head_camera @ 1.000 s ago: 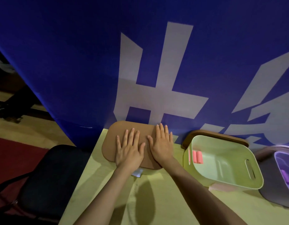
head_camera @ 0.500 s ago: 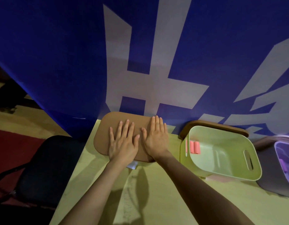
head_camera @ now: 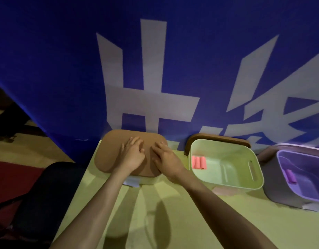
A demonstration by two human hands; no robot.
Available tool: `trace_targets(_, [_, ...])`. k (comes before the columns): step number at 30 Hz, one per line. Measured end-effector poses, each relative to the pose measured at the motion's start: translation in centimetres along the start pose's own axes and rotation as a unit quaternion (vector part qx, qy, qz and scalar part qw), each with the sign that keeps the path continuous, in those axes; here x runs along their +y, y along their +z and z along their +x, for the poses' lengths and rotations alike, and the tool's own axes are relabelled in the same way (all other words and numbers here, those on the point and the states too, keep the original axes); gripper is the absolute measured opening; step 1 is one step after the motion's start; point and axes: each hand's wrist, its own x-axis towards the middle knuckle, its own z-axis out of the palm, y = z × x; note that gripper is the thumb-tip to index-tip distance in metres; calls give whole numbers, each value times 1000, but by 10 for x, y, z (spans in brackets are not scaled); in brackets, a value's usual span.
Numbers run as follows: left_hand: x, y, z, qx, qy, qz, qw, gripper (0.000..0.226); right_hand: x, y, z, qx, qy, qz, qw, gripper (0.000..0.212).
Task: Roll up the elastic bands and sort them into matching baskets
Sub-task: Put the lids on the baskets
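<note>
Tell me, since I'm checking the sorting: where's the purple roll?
Head view, far right: the purple roll lies inside the purple basket, right of the green basket.

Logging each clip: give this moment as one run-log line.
left hand: on brown lid, fingers bent | right hand: resting on lid | green basket: pink rolls inside | purple basket: one purple roll
</note>
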Motion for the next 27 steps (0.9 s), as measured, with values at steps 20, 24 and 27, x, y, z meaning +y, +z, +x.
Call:
trace_targets(20, [188,69,14,-124,-135,-401,898,58,195,-174,-116,170,359,298,868,62])
trace_targets(24, [187,77,21,-126,-175,-428,878,45,205,-178,-114,139,369,328,858,62])
trace_targets(27, [190,81,25,-137,-197,-456,857,30,214,-178,-108,125,367,379,840,59])
